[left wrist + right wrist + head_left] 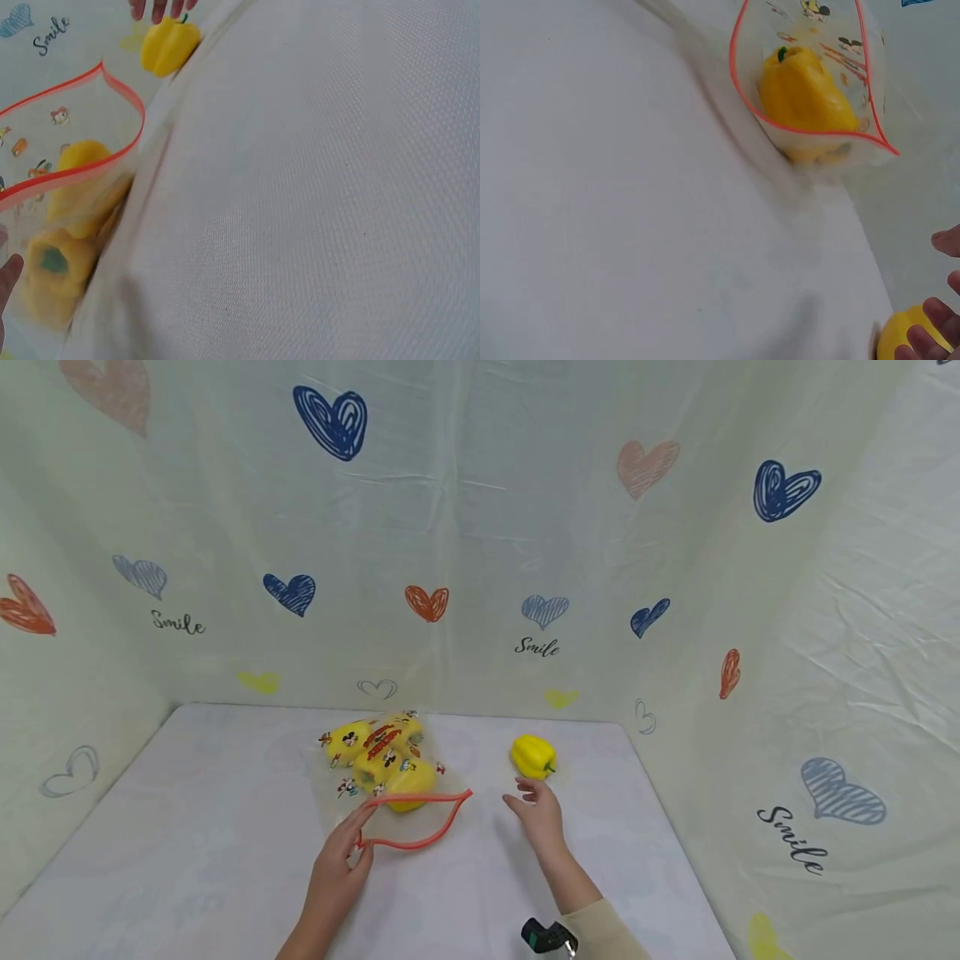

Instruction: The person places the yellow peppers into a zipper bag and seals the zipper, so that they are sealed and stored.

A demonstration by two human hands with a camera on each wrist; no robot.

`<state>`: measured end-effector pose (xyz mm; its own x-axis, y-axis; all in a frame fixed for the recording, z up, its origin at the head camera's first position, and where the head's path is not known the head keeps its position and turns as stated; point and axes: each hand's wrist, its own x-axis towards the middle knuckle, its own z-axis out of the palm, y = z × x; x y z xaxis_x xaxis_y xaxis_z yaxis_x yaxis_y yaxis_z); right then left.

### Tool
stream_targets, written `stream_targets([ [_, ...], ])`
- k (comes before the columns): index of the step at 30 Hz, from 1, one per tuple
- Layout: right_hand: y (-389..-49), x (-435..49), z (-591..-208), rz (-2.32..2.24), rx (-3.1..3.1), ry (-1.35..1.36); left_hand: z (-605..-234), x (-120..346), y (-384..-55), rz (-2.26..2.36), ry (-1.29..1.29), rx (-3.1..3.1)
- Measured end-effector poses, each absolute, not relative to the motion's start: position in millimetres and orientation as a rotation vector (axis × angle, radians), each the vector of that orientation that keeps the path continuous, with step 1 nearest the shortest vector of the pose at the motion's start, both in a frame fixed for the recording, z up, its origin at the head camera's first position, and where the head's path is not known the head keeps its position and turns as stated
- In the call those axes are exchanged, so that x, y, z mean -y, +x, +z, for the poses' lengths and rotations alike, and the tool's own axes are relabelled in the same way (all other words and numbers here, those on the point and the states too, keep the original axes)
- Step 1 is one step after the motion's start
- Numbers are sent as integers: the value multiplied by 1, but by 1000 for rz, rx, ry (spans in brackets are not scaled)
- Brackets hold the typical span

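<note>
A clear zip bag (333, 802) with cartoon prints and a red zip rim lies on the table, its mouth gaping towards the right. Several yellow bell peppers (408, 779) are inside it; one bagged pepper (802, 90) shows a green stem in the right wrist view. My left hand (337, 864) holds the bag at the left end of the rim, thumb by the lower edge and fingers by the upper one. Outside the bag sits a single yellow bell pepper (533, 756). Just in front of it is my right hand (542, 814), fingers loosely bent, holding nothing.
The white-covered table (225, 877) meets a hanging curtain (480, 527) printed with hearts at the back and sides. A dark wrist camera (543, 935) is strapped by the right sleeve (603, 931).
</note>
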<state>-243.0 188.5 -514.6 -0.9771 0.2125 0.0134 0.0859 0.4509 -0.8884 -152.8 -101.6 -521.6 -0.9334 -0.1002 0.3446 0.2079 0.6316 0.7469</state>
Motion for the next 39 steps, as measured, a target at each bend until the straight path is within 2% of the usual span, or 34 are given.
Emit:
stream_targets([
  [25,-291,-236,-516,1482,2532,-443,-522,100,-154,-1199,-79,2466],
  [39,-314,-238,-520,1417,2602,-382,-525,102,-154,-1185,-87,2462],
])
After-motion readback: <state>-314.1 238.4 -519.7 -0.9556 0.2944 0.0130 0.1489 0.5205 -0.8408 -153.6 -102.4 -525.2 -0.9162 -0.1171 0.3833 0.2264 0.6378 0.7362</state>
